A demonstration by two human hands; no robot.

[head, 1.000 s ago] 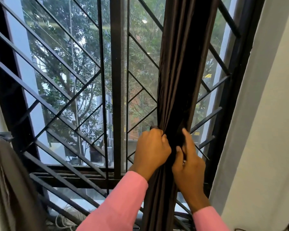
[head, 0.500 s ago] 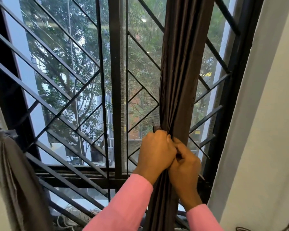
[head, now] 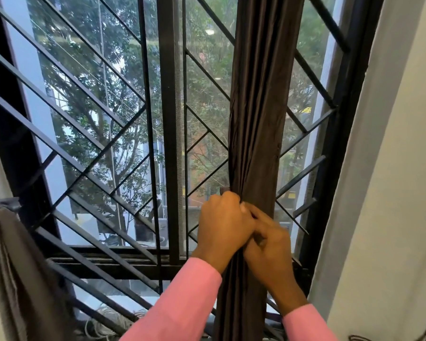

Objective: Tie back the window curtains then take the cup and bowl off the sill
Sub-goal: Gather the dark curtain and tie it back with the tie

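Observation:
A dark brown curtain [head: 258,114] hangs bunched into a narrow column in front of the right window pane. My left hand [head: 223,227] is closed around the gathered fabric from its left side. Pressed against it from the right, my right hand [head: 268,242] also grips the bunch; the fingers of both meet at the front. A short dark end of a tie or fabric sticks up just above my left knuckles. At the far left a second, grey-brown curtain [head: 15,271] hangs knotted together. No cup or bowl shows in view.
A black metal grille [head: 101,143] with diagonal bars covers the window behind the curtain. A white wall [head: 391,193] runs down the right side. Coiled pale cord [head: 101,326] lies low behind the grille near the bottom.
My right hand has moved from an open pinch with raised fingers to a fist pressed against my left hand on the curtain. Both hands sit slightly higher on the bunch.

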